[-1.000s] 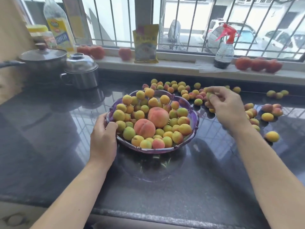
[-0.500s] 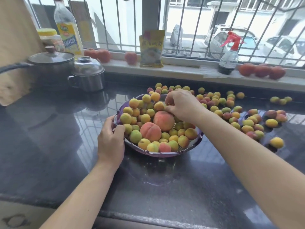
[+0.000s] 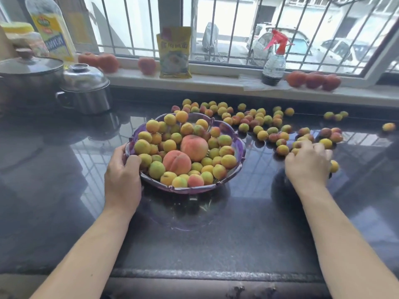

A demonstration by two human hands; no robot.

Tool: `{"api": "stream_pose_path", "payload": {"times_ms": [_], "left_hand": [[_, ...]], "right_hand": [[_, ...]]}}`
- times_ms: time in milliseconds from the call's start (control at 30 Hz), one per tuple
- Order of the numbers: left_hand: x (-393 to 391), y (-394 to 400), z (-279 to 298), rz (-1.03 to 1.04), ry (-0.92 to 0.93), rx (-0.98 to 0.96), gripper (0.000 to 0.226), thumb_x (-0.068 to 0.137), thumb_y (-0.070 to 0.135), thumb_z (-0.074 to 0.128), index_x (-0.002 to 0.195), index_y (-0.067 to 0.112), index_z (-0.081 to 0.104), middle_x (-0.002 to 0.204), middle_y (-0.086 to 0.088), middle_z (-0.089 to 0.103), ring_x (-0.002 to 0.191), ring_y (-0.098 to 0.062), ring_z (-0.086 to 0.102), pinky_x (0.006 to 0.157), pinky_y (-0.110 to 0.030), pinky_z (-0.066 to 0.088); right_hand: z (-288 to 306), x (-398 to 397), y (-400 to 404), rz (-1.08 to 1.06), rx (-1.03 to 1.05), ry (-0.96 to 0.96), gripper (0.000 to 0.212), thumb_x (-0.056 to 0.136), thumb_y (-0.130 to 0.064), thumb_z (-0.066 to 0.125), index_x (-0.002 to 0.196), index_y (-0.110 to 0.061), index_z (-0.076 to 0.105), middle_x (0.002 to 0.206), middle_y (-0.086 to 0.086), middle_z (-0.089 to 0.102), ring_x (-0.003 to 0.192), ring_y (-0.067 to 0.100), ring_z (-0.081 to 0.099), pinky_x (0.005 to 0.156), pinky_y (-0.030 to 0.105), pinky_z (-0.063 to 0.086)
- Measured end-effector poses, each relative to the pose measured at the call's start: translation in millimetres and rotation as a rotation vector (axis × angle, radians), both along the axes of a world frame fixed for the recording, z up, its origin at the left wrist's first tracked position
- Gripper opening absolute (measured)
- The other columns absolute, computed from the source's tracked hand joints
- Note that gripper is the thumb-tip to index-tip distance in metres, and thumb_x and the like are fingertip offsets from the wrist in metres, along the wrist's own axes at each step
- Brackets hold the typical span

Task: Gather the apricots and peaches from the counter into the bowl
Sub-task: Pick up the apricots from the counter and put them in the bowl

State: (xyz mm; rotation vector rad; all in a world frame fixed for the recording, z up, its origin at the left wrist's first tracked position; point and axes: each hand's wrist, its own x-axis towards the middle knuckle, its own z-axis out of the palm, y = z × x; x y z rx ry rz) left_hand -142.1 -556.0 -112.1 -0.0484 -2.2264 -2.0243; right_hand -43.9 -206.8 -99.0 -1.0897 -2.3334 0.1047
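A purple glass bowl [image 3: 241, 147] sits mid-counter, heaped with small yellow-green apricots and two large peaches [image 3: 194, 147]. My left hand [image 3: 122, 175] grips the bowl's left rim. Many loose apricots [image 3: 262, 135] lie scattered on the dark counter behind and to the right of the bowl. My right hand [image 3: 307, 162] rests palm-down on the counter among the right-hand apricots, fingers curled over a few of them; whether it holds any is hidden under the hand.
Two lidded steel pots [image 3: 85, 89] stand at the back left. The windowsill holds an oil bottle [image 3: 50, 26], a yellow packet [image 3: 174, 52], a spray bottle [image 3: 274, 63] and several red fruits [image 3: 313, 79]. The counter's front edge [image 3: 194, 274] runs below my forearms.
My right hand left the bowl, where it was half a second ago, and moved right onto the loose apricots on the counter. My left hand stayed on the rim.
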Motion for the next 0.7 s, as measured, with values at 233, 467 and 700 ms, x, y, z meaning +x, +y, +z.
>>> {"api": "stream_pose_path", "payload": {"times_ms": [233, 467, 700], "left_hand": [[0.7, -2.3, 0.3, -0.032, -0.003, 0.01, 0.041, 0.084, 0.039, 0.046, 0.116, 0.027, 0.069, 0.103, 0.009, 0.073, 0.095, -0.012, 0.068, 0.075, -0.028, 0.052], [-0.9, -2.8, -1.5, -0.035, -0.01, 0.009, 0.032, 0.085, 0.037, 0.048, 0.107, 0.031, 0.07, 0.101, 0.007, 0.075, 0.1, -0.019, 0.071, 0.082, -0.038, 0.059], [-2.6, -2.5, -3.0, -0.027, -0.015, 0.003, 0.031, 0.086, 0.039, 0.047, 0.106, 0.032, 0.069, 0.099, 0.007, 0.075, 0.1, -0.021, 0.071, 0.081, -0.038, 0.061]], "right_hand": [[1.2, 7.1, 2.0, -0.104, -0.13, -0.108, 0.042, 0.094, -0.022, 0.068, 0.13, -0.005, 0.054, 0.13, 0.023, 0.049, 0.117, 0.042, 0.048, 0.095, 0.047, 0.046], [11.1, 3.5, -9.9, 0.146, -0.107, 0.285, 0.025, 0.096, -0.015, 0.066, 0.12, -0.006, 0.063, 0.121, 0.019, 0.056, 0.106, 0.035, 0.06, 0.087, 0.039, 0.049], [14.5, -8.8, -33.7, 0.343, -0.76, 0.575, 0.016, 0.096, -0.026, 0.065, 0.111, -0.019, 0.066, 0.114, 0.003, 0.066, 0.104, 0.02, 0.068, 0.079, 0.032, 0.063]]}}
